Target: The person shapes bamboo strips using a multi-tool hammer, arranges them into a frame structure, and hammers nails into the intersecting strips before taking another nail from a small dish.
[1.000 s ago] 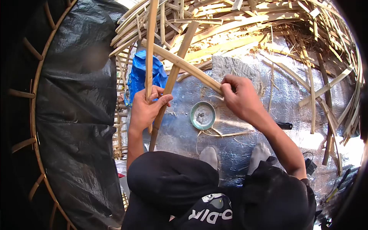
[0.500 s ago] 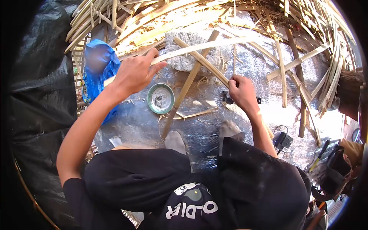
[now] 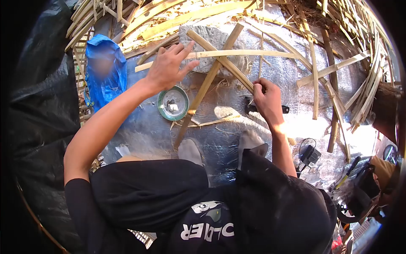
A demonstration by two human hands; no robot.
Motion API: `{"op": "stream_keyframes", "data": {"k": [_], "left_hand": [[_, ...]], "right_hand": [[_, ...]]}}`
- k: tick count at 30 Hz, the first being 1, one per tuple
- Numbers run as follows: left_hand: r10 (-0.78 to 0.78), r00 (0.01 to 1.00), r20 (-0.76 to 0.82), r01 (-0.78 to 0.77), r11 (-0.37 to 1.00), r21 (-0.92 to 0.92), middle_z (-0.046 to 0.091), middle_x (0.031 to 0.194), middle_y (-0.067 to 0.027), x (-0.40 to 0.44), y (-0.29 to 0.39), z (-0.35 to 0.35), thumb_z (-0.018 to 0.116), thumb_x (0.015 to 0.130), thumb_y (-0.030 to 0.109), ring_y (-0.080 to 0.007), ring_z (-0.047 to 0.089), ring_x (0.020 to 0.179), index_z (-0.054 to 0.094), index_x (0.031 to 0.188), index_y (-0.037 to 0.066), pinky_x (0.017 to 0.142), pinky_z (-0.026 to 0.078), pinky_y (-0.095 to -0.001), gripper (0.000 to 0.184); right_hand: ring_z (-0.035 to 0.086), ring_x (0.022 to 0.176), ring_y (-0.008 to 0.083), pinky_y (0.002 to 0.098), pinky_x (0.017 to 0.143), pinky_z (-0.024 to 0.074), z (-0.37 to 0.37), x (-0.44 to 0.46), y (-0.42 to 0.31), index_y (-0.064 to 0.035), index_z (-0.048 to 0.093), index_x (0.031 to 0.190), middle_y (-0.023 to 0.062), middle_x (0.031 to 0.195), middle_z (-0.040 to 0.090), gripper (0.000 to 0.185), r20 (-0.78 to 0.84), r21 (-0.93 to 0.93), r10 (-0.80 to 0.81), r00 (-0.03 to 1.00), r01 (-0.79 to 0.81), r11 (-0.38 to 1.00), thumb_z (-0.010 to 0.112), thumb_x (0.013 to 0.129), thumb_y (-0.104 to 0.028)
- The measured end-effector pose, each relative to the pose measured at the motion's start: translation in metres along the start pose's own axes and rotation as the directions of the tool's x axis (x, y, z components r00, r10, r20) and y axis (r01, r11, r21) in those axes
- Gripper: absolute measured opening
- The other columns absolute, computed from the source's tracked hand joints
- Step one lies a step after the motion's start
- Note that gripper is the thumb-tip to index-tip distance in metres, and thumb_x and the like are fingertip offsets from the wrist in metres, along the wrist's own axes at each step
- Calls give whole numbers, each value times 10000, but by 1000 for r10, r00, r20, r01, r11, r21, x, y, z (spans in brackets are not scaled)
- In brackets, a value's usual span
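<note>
Head view — strips apparently being arranged crosswise: left hand, fingers spread, over the pale strip toward 9 o'clock, contact unclear; right grip clenched on the diagonal strip at its 4-o'clock end — realignment would call for steadiness.

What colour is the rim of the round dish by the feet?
The dish has a green rim, seen in the head view.
</note>
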State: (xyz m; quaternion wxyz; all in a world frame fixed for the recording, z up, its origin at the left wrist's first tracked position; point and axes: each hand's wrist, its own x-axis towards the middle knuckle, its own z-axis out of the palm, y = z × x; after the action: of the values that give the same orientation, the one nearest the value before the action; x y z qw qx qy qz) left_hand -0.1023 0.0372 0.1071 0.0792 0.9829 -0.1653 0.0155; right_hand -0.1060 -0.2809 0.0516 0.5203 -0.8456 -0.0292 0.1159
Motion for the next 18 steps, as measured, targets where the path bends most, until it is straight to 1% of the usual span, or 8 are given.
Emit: {"op": "stream_keyframes", "data": {"k": [1, 2, 6, 8, 10, 14, 17, 18], "left_hand": [[0, 1000, 28, 1, 1000, -20, 610, 1113, -162, -1, 3, 2, 498, 1070, 374, -320, 602, 1021, 416, 1552, 63, 872, 428, -430, 580], [-12, 1000, 27, 13, 999, -37, 610, 1113, -162, -2, 6, 4, 498, 1070, 374, -320, 602, 1021, 416, 1552, 63, 872, 428, -430, 580], [-97, 994, 55, 102, 990, -95, 609, 1092, -163, 7, 1, 12, 515, 1057, 389, -345, 613, 968, 498, 1501, 86, 829, 475, -460, 537], [-21, 999, -36, 16, 992, -128, 606, 1046, -162, 15, -8, 18, 541, 1043, 377, -360, 611, 934, 545, 1468, 122, 825, 494, -474, 496], [-21, 1000, -22, 17, 990, -140, 607, 1028, -163, 22, -12, 21, 563, 1033, 350, -365, 607, 927, 562, 1455, 148, 820, 498, -473, 469], [52, 990, -131, -65, 993, -97, 635, 1039, -141, 22, -19, 32, 546, 1033, 392, -362, 646, 911, 579, 1449, 207, 778, 538, -468, 457], [72, 987, -145, -99, 977, -189, 617, 1011, -137, 15, -25, 32, 552, 1035, 373, -354, 636, 884, 541, 1483, 248, 767, 521, -471, 465], [74, 987, -141, -102, 974, -202, 601, 997, -137, 11, -28, 32, 562, 1037, 304, -338, 610, 877, 512, 1508, 244, 784, 499, -462, 477]], "right_hand": [[621, 626, 250, 370, 630, 480, 0, 0, -3, 73, 699, 937, 205, 714, 646, 218, -20, 6, 12, 1000, -12, 1000, 565, 908, -97], [617, 624, 231, 360, 627, 478, 0, -2, -5, 73, 700, 939, 193, 706, 646, 220, -35, 10, 24, 999, -24, 1000, 564, 911, -97], [613, 628, 198, 346, 626, 478, 2, -3, -10, 73, 705, 949, 179, 707, 657, 226, -19, -12, 54, 998, -54, 998, 573, 916, -107], [613, 618, 214, 350, 630, 483, 4, -1, -9, 72, 708, 948, 180, 710, 661, 234, -11, -39, 59, 998, -59, 998, 583, 917, -123], [620, 635, 246, 365, 651, 488, 9, 0, -7, 75, 706, 941, 187, 722, 663, 243, -77, -41, -16, 997, 13, 999, 592, 915, -138], [585, 684, 279, 409, 677, 471, 8, 7, -11, 37, 722, 904, 168, 757, 610, 247, -184, -260, -184, 965, 133, 956, 700, 907, -209], [577, 728, 265, 404, 676, 474, 2, 20, -20, 2, 725, 1023, 138, 815, 597, 251, -226, -329, -363, 904, 280, 902, 756, 898, -214], [583, 746, 265, 406, 685, 480, 1, 26, -23, 4, 721, 1051, 139, 829, 600, 260, -223, -356, -429, 875, 337, 872, 762, 897, -202]]}}
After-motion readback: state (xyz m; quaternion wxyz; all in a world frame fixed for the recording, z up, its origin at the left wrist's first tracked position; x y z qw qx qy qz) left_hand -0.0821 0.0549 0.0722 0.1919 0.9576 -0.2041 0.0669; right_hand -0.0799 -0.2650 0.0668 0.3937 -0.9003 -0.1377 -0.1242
